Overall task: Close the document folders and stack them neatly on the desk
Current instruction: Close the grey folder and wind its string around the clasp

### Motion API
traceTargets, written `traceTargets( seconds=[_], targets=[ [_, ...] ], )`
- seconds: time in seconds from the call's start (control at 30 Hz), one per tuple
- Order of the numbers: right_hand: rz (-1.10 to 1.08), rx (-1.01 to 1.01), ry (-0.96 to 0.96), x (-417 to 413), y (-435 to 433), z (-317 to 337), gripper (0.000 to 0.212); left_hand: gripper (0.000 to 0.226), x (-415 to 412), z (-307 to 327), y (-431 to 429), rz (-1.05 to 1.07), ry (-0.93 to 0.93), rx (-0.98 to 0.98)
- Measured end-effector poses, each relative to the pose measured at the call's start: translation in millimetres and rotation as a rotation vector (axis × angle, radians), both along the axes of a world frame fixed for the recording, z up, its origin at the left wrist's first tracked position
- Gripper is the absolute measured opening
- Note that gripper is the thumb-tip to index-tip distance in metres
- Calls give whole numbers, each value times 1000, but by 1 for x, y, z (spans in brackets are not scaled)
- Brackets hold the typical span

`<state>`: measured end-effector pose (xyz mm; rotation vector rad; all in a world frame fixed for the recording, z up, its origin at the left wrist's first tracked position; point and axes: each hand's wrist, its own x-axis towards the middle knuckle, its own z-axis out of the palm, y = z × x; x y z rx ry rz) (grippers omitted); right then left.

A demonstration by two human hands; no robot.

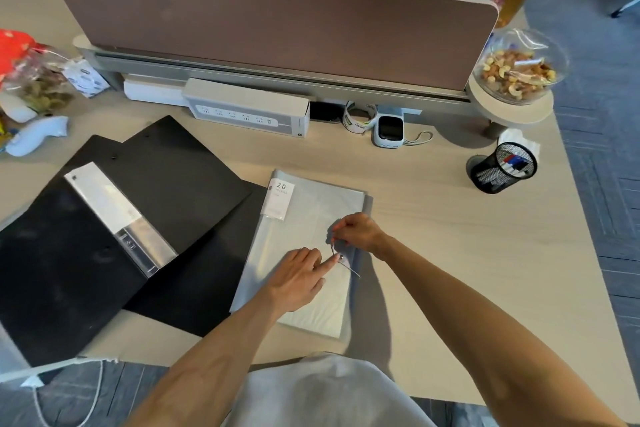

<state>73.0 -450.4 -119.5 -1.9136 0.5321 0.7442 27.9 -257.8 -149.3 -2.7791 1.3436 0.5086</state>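
A pale grey folder (304, 218) with a white "20" label lies closed on the desk in front of me. My left hand (299, 276) lies flat on its cover, the index finger pressing a small button near the right edge. My right hand (356, 230) pinches a thin elastic cord (348, 267) just above that button. To the left lies an open black folder (69, 253) with a clear spine pocket. A second black folder (194, 177) lies open beneath it and reaches under the grey one.
A brown partition (277, 21) closes the back of the desk. Along it stand a power strip box (249, 107), a tape roll (360, 116) and a small white device (389, 132). A mesh pen cup (502, 168) and a nut bowl (519, 66) stand right; snack bags (31, 80) left.
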Motion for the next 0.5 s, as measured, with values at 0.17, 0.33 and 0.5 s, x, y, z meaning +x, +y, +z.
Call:
traceTargets(
  seconds=[0.17,0.33,0.5],
  targets=[
    [65,-205,-80,-1,-17,-10,14,55,5,2,0,14,83,28],
    [206,-401,-109,-20,-41,-9,20,59,12,3,-1,-19,125,66],
    [397,-518,-207,-52,-48,-3,20,61,15,1,-4,-17,152,84]
  ],
)
